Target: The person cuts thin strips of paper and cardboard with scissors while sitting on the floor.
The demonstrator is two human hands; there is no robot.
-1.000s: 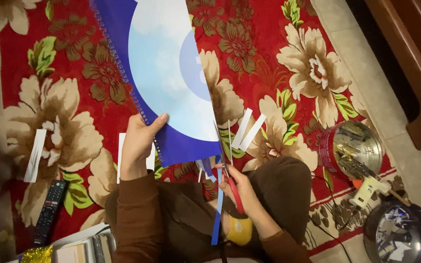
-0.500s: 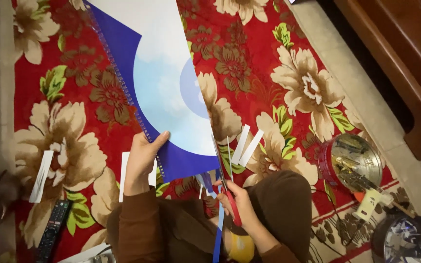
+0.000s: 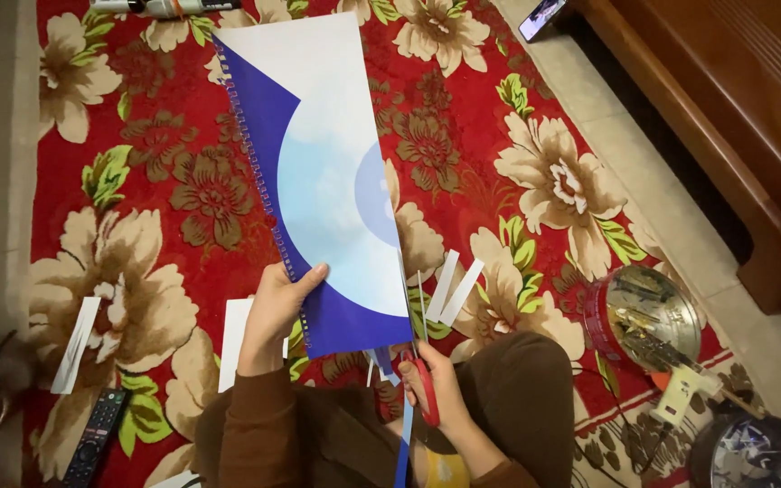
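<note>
Since the earlier frame the view had tilted, so the blue-and-white sheet [image 3: 327, 181] stretched further toward the upper left. The left hand [image 3: 275, 312] pinched its perforated lower edge, fingers closed on it. The right hand [image 3: 431, 389], wrapped around red-handled scissors [image 3: 419, 375], sat at the sheet's lower right corner, blades along its right edge, above the floral rug [image 3: 164, 199].

The sheet [image 3: 318, 181] is smooth paper with a slight sheen, punched along one edge. The scissors [image 3: 419, 361] have thin metal blades and glossy red plastic handles. The strips [image 3: 452, 289] are matt white paper. The rug [image 3: 183, 190] is woven cloth, matt and slightly rough. The tin [image 3: 653, 316] is shiny metal. The remote [image 3: 94, 436] is matt black plastic. The bench [image 3: 725, 108] is polished wood. The sleeves [image 3: 255, 425] are soft matt cloth.
</note>
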